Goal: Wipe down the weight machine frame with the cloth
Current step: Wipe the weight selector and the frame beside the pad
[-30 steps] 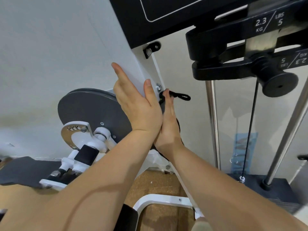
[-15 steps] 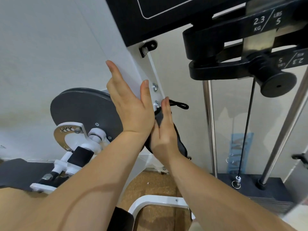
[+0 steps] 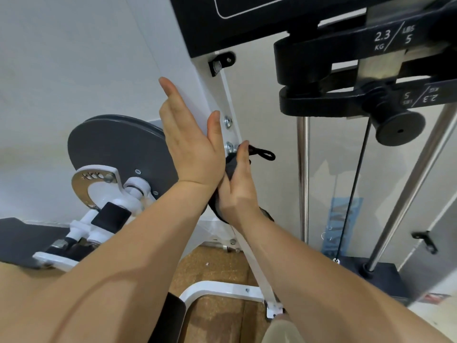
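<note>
Wiping step underway: right hand point(image 3: 237, 186) is pressing a dark grey cloth point(image 3: 228, 167) flat-palmed against the white metal frame upright point(image 3: 231, 100), just below two silver bolts point(image 3: 228, 122); left hand point(image 3: 190, 144) is lying open against the upright's side, bracing. Next move probably calls for sliding the cloth along toward the black bracket point(image 3: 221, 61).

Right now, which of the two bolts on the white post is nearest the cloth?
The lower bolt: it sits just above the dark cloth under the right hand; the upper bolt is clear of it.
</note>
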